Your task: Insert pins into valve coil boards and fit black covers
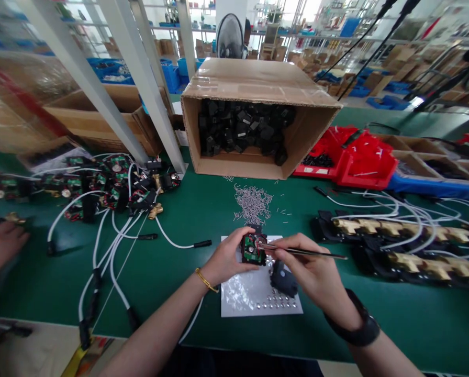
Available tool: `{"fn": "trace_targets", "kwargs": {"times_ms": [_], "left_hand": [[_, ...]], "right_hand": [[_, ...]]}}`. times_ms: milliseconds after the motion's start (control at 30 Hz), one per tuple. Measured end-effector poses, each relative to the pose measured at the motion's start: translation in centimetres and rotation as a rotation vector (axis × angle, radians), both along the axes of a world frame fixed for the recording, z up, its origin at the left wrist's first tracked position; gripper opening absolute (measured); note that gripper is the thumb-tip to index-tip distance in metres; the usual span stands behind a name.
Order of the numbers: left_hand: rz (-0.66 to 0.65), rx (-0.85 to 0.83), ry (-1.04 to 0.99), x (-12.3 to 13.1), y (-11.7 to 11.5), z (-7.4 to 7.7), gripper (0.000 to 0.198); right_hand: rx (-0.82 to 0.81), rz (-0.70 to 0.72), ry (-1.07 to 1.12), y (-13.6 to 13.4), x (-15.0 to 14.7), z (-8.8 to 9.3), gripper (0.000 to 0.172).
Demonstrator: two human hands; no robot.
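My left hand [229,255] is closed around the sides of a small black housing with a green circuit board [252,247] inside. Between the thumb and fingers of my right hand [313,264] is a pair of tweezers [297,252], its tip at the board's right side. A black plastic cover [283,280] rests just below, partly behind my right hand. Under both lies a white sheet [238,296], with rows of small silver round pieces [276,302] near its lower edge.
A pile of small screws [253,203] lies beyond the sheet, before a cardboard box [258,84] of black parts. Wired board units [112,180] crowd the left, brass-fitted units [376,229] the right. Red bins [368,162] stand at back right. Another person's hand [2,241] is at far left.
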State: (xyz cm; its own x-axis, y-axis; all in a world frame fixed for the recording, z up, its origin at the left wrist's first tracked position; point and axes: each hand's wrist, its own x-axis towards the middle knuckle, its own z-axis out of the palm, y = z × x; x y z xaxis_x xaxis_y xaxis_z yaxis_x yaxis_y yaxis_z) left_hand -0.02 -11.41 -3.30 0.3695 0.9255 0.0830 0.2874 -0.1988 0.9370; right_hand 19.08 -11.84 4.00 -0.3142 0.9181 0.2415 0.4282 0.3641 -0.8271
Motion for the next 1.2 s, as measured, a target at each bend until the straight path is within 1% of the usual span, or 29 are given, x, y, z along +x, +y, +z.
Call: {"fn": "trace_targets", "kwargs": {"times_ms": [67,133,300,400,700,933,1067,1200], "left_hand": [[-0.002,-0.003,-0.008,0.0,0.1,0.0,0.075],[-0.001,-0.001,-0.007,-0.1,0.1,-0.1,0.075],[-0.008,0.028,0.005,-0.2,0.2,-0.3,0.076],[-0.013,0.039,0.010,-0.2,0.3,-0.4,0.076],[-0.028,0.036,0.020,-0.4,0.3,-0.7,0.078],[-0.028,0.054,0.015,-0.3,0.4,-0.7,0.077],[-0.025,0.057,0.013,-0.2,0.4,-0.7,0.076],[-0.026,0.066,0.022,-0.2,0.4,-0.8,0.077]], "right_hand": [[-0.037,0.018,0.000,0.2,0.2,0.3,0.013],[-0.061,0.068,-0.013,0.5,0.1,0.5,0.011],[-0.038,0.154,-0.084,1.5,-0.4,0.4,0.008],[-0.055,0.180,-0.103,2.0,-0.5,0.4,0.009],[-0.068,0.182,-0.090,2.6,-0.4,0.8,0.010],[-0.056,0.229,-0.112,2.8,-0.8,0.9,0.009],[-0.033,0.193,-0.140,2.3,-1.0,0.8,0.007],[-0.030,0.128,-0.132,1.6,-1.1,0.2,0.006]]}}
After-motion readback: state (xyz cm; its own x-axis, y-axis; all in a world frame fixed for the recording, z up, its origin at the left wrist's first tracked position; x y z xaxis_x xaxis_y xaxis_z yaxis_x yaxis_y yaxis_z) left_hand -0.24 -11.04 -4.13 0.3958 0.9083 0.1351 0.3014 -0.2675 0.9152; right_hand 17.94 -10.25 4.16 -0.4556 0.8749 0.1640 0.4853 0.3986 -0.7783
